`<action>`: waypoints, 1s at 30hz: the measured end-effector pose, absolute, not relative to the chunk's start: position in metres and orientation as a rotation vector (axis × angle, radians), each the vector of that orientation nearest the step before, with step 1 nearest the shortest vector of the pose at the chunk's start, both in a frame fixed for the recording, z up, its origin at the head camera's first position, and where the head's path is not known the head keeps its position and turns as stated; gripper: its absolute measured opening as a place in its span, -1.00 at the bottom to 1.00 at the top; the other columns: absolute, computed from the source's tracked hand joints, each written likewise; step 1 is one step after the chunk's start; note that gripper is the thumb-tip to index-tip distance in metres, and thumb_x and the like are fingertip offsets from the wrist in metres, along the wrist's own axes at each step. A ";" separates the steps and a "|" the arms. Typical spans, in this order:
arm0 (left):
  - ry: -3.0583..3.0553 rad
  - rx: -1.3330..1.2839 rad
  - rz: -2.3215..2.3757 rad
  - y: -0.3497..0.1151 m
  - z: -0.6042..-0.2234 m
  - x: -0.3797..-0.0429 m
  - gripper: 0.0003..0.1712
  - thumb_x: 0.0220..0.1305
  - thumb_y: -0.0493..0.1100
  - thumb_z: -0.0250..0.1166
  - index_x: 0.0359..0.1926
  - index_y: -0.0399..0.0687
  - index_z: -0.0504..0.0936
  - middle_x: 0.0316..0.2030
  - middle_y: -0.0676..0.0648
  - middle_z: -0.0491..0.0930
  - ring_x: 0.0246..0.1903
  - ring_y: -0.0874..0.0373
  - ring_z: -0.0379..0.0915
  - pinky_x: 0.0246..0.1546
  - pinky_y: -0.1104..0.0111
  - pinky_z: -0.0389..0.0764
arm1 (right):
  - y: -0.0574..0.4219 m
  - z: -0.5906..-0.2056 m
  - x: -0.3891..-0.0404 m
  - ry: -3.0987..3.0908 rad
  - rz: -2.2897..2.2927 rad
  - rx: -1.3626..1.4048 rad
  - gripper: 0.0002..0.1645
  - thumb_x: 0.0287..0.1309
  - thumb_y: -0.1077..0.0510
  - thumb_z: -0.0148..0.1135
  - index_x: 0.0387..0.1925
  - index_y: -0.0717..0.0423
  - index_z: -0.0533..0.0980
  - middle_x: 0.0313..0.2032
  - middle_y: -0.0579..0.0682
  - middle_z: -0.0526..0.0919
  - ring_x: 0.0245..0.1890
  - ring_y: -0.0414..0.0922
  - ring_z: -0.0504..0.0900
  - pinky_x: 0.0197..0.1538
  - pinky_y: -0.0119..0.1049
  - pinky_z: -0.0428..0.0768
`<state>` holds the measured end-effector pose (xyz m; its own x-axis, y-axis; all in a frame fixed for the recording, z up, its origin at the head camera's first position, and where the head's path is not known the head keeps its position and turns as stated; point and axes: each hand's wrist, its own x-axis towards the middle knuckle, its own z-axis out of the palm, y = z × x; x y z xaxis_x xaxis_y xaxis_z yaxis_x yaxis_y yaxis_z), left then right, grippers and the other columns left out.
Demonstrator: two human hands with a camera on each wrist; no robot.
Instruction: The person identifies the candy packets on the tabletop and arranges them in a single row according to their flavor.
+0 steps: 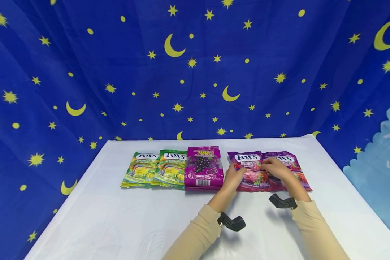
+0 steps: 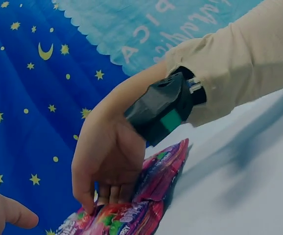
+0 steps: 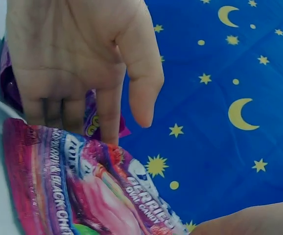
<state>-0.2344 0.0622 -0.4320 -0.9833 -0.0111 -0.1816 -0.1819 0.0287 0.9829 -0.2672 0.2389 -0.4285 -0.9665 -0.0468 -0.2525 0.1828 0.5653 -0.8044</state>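
Note:
A purple-and-red Fox's Berries candy bag (image 1: 251,178) lies between the two hands. My left hand (image 1: 232,178) is at its left side. In the right wrist view its straight fingers (image 3: 109,115) go down behind the bag's edge, and the thumb stands apart. At the right side, my right hand (image 1: 277,168) pinches the bag's edge with bent fingers; some fingertips are hidden behind the bag in the left wrist view. A second Berries candy bag (image 1: 299,175) lies to the right, partly covered by the right hand and the first bag.
Left of the hands lies a purple grape candy bag (image 1: 204,171). Beyond it are two green-and-yellow Fox's candy bags (image 1: 141,171), side by side. All rest on a white-covered table (image 1: 123,216), with a blue star-and-moon cloth (image 1: 195,79) hanging behind.

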 end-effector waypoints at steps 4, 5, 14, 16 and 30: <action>2.202 -0.124 2.061 0.058 -0.432 -0.235 -0.36 0.23 -0.22 0.19 0.33 -0.29 0.30 0.18 -0.28 0.44 0.22 -0.19 0.29 0.29 0.03 0.25 | 0.240 -0.430 -0.263 2.527 -1.410 0.175 -0.38 0.31 0.12 0.06 0.26 0.41 0.19 0.01 0.32 0.45 -0.14 0.02 0.46 0.00 -0.05 0.44; 2.218 -0.113 2.040 0.057 -0.432 -0.234 -0.37 0.24 -0.21 0.20 0.32 -0.27 0.31 0.18 -0.27 0.45 0.23 -0.18 0.29 0.29 0.02 0.25 | 0.240 -0.429 -0.263 2.526 -1.416 0.185 -0.37 0.31 0.10 0.06 0.27 0.39 0.19 -0.01 0.30 0.44 -0.15 0.01 0.45 0.00 -0.05 0.42; 2.477 0.149 1.809 0.044 -0.423 -0.230 -0.39 0.29 -0.22 0.22 0.30 -0.39 0.33 0.08 -0.33 0.54 0.12 -0.14 0.45 0.16 0.13 0.46 | 0.234 -0.416 -0.249 2.382 -1.656 0.213 -0.28 0.37 0.12 -0.01 0.38 0.39 0.01 0.30 0.41 0.09 0.18 0.19 0.22 0.23 0.10 0.35; 2.514 0.204 1.812 0.040 -0.420 -0.230 -0.37 0.27 -0.25 0.24 0.30 -0.43 0.32 0.04 -0.36 0.55 0.06 -0.12 0.51 0.08 0.20 0.54 | 0.233 -0.413 -0.246 2.355 -1.713 0.198 -0.27 0.38 0.11 -0.01 0.40 0.38 -0.01 0.32 0.40 0.06 0.17 0.15 0.21 0.16 0.00 0.42; 2.299 0.102 2.178 0.003 -0.417 -0.224 -0.52 0.15 -0.32 0.33 0.14 -0.19 0.57 -0.23 -0.12 0.70 -0.24 0.11 0.64 -0.21 0.38 0.66 | 0.220 -0.394 -0.230 2.210 -1.820 0.069 -0.04 0.37 0.03 0.06 0.45 0.40 -0.25 0.33 0.36 0.05 -0.17 -0.17 0.33 -0.19 -0.42 0.46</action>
<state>-0.2235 0.0034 -0.4171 -0.9976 0.0285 0.0634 0.0649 0.0531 0.9965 -0.2301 0.2197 -0.3938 -0.9606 -0.1375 -0.2415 0.2107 0.2066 -0.9555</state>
